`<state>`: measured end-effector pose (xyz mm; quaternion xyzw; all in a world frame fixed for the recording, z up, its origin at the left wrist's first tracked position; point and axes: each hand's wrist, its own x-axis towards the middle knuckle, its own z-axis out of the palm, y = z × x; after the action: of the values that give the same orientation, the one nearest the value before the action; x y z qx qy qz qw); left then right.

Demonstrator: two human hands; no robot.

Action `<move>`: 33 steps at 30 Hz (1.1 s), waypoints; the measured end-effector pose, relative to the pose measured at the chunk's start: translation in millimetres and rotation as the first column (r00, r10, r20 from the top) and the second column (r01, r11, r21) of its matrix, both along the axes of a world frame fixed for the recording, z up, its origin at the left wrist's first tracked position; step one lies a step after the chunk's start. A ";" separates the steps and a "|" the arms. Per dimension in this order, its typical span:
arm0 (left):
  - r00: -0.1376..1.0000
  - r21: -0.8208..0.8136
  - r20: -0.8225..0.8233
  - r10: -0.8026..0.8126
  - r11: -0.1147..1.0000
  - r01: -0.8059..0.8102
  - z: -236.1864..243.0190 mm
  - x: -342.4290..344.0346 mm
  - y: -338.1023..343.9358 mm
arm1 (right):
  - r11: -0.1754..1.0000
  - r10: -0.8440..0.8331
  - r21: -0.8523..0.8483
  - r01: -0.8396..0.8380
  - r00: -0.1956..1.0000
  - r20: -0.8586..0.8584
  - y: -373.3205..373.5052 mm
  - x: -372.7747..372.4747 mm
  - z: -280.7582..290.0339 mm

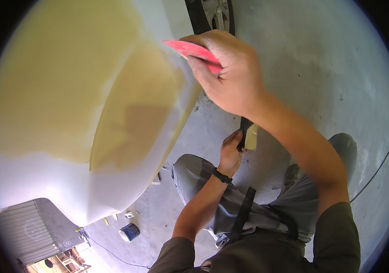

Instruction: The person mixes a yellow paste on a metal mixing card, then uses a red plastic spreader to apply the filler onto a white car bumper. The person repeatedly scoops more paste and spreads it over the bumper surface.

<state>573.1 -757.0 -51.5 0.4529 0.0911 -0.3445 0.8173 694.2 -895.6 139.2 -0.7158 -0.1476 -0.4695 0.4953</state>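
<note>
My right hand [231,68] is closed on a red spreader [194,51], a thin flat blade pinched between thumb and fingers. The spreader's tip is beside the upper edge of a car body panel [67,182]; whether it touches the panel I cannot tell. Yellowish filler [135,100] covers much of the white panel, with a darker brownish patch low in the middle. Lower down, my left hand [231,150] grips a dark flat board [245,125] with a pale yellow layer along one side. My left wrist wears a black band.
A car wheel [217,16] is at the top, past the panel. On the grey concrete floor stands a dark blue can [129,232] with small scraps near it. A thin cable [381,166] runs across the floor at the right. My knees are bent below the panel.
</note>
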 end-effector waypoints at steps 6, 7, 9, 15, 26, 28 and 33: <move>0.998 0.050 0.000 0.065 0.997 -0.065 -12.6 -0.7 0.6 | 1.000 0.010 0.004 -0.010 1.000 0.013 27.9 -16.8 29.7; 0.997 0.056 0.013 0.083 0.995 -0.083 -13.7 -0.9 0.1 | 1.000 0.010 -0.023 -0.009 0.999 0.042 31.0 -18.2 31.1; 0.997 0.010 0.048 0.057 0.998 -0.057 -14.2 -0.2 0.6 | 0.999 -0.011 0.037 0.010 1.000 0.021 34.8 -18.0 31.6; 1.000 0.010 0.019 0.001 1.000 -0.001 -9.7 -0.8 -1.1 | 0.980 -0.164 0.111 0.167 0.986 -0.031 34.8 -6.0 24.7; 0.995 -0.003 0.058 0.078 0.997 -0.078 -16.4 -11.7 -3.6 | 0.977 -0.183 0.105 0.187 0.982 -0.039 56.6 -21.5 30.5; 0.993 -0.056 -0.035 0.114 0.992 -0.116 -10.1 -15.4 -6.3 | 0.983 -0.173 0.068 0.172 0.985 0.001 67.2 -33.6 35.7; 0.992 0.082 -0.022 -0.125 0.989 0.127 6.3 -4.0 -2.0 | 1.000 -0.015 0.010 0.015 1.000 0.008 96.5 -74.1 47.5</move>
<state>569.1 -759.0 -45.2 0.4884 0.0834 -0.3951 0.7736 620.1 -799.1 186.7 -0.7125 -0.1418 -0.4769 0.4948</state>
